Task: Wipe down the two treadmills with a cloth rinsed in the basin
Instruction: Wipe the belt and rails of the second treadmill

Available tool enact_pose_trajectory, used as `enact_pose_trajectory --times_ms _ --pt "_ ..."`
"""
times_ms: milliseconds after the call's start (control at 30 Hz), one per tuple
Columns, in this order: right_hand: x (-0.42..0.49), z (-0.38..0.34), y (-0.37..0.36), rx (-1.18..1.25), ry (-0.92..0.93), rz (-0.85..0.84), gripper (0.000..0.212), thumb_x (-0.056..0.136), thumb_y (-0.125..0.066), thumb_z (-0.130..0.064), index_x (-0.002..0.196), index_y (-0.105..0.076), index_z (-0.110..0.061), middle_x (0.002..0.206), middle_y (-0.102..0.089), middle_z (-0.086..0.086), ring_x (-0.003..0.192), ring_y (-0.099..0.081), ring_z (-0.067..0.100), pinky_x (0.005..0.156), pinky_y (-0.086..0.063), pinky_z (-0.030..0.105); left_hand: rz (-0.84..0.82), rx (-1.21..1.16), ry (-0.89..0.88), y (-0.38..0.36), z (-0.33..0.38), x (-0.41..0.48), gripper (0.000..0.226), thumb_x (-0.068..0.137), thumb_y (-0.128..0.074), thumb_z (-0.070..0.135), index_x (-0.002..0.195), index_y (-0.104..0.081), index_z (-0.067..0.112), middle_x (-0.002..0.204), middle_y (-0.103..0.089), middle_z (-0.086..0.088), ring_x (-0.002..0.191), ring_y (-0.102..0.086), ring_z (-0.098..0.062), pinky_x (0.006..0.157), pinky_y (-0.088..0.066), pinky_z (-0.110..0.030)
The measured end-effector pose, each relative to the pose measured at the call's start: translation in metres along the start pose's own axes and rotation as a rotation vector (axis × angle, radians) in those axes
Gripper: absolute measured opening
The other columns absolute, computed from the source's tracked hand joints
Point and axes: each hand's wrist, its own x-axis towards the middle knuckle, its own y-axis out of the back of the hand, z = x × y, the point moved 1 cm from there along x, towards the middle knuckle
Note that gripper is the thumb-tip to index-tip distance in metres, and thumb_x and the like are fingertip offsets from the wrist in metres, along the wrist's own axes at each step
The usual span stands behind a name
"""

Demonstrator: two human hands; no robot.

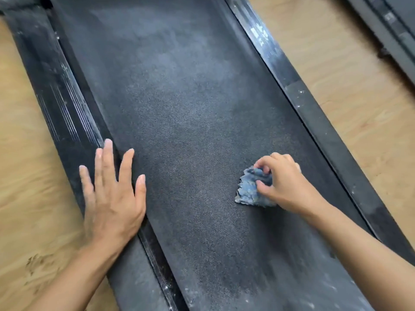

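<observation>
Cloth (252, 189) bunched in right hand (283, 182) (on belt (190, 108)); left hand (112, 194) flat

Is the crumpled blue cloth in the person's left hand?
No, the crumpled blue cloth is gripped by the right hand on the dusty black treadmill belt, while the left hand lies flat and empty.

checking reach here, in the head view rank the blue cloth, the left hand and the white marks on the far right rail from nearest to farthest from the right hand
1. Blue cloth: gripped in the right hand on the belt.
2. Left hand: flat across the belt, on the left rail edge.
3. White marks: far up the right rail, toward the treadmill's far end.
</observation>
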Motion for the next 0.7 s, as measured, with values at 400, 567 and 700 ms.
enact_pose_trajectory --times_ms 400,567,700 --pt "0.074 0.043 0.102 -0.196 -0.002 0.220 0.027 0.075 -0.058 -0.015 0.092 -0.046 -0.031 0.109 -0.069 0.005 0.106 -0.064 0.034 0.081 -0.055 0.048 0.002 0.019 -0.027 -0.004 0.000 0.003 0.066 0.102 -0.035 0.041 0.161 -0.038 0.011 0.174 -0.023 -0.009 0.162 -0.015 -0.034 0.130 -0.006 -0.061" --pt "0.042 0.078 0.066 -0.292 0.047 -0.056 0.031 0.086 -0.062 -0.042 0.105 -0.053 -0.019 0.143 -0.055 0.016 0.144 -0.045 0.030 0.104 -0.048 0.047 -0.034 0.019 -0.056 -0.005 -0.001 0.001 0.061 0.099 -0.036 0.038 0.154 -0.045 0.013 0.173 -0.026 -0.005 0.162 -0.015 -0.033 0.130 -0.006 -0.061" --pt "0.061 0.083 0.065 -0.234 0.123 0.103 0.041 0.099 -0.053 -0.033 0.132 -0.056 -0.008 0.152 -0.052 0.019 0.156 -0.027 0.031 0.125 -0.030 0.045 -0.153 0.192 -0.084 -0.005 0.002 0.000 0.067 0.096 -0.034 0.040 0.153 -0.046 0.007 0.171 -0.029 -0.012 0.158 -0.019 -0.045 0.124 -0.014 -0.070"
